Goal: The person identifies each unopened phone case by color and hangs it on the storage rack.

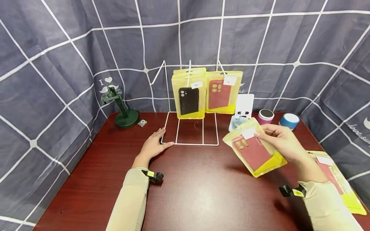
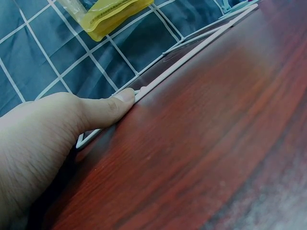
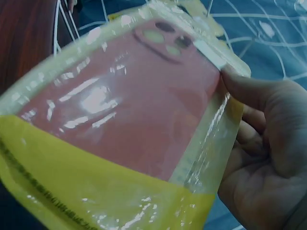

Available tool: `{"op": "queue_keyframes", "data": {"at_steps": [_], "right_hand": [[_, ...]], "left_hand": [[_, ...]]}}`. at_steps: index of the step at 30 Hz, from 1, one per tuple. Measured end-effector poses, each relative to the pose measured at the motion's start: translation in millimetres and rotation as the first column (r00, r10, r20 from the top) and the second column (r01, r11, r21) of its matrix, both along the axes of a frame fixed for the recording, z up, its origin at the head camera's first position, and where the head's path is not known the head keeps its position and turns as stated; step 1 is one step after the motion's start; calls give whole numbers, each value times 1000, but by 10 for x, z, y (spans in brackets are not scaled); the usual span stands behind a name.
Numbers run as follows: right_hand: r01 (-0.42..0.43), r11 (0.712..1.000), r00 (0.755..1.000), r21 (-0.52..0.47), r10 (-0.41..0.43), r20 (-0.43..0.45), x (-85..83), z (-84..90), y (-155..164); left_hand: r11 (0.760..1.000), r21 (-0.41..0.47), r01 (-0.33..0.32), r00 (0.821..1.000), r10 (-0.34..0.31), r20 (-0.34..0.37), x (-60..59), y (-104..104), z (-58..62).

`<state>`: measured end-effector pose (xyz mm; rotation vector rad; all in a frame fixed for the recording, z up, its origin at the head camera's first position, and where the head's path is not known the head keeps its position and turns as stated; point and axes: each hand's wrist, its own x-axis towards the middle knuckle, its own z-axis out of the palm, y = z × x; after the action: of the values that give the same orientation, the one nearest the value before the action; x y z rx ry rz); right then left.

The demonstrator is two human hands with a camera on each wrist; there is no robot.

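Observation:
My right hand (image 1: 284,141) pinches the upper edge of a packaged pink phone case (image 1: 254,155), thumb near its white label. The clear-and-yellow bag is tilted above the table; in the right wrist view the phone case (image 3: 129,100) fills most of the picture. At the left front corner of a white wire display rack (image 1: 196,144), my left hand (image 1: 153,146) rests with its fingers extended. Its thumb (image 2: 112,105) touches the front wire in the left wrist view. Hanging on the rack's hooks are a bagged black phone case (image 1: 189,101) and a bagged pink one (image 1: 219,94).
Another bagged pink phone case (image 1: 332,176) lies at the right edge. Behind my right hand stand a purple cylinder (image 1: 265,116), a blue cylinder (image 1: 289,121) and a white card (image 1: 244,104). At the back left are a green stand (image 1: 126,118) and a small square device (image 1: 142,123).

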<state>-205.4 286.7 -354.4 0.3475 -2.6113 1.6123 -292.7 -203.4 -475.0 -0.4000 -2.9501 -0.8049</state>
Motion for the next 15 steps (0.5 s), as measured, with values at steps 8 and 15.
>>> {"op": "queue_keyframes", "data": {"at_steps": [8,15], "right_hand": [[97,991,990,-87,-106,-96,54,178,-208],[173,968,967,-179,-202,-158,-3,323,-411]], "left_hand": [[1000,-4,-2,1000,2,-2,-12,-9,-13],[1000,-13,-4,1000,4,14,-2,-17,-4]]}}
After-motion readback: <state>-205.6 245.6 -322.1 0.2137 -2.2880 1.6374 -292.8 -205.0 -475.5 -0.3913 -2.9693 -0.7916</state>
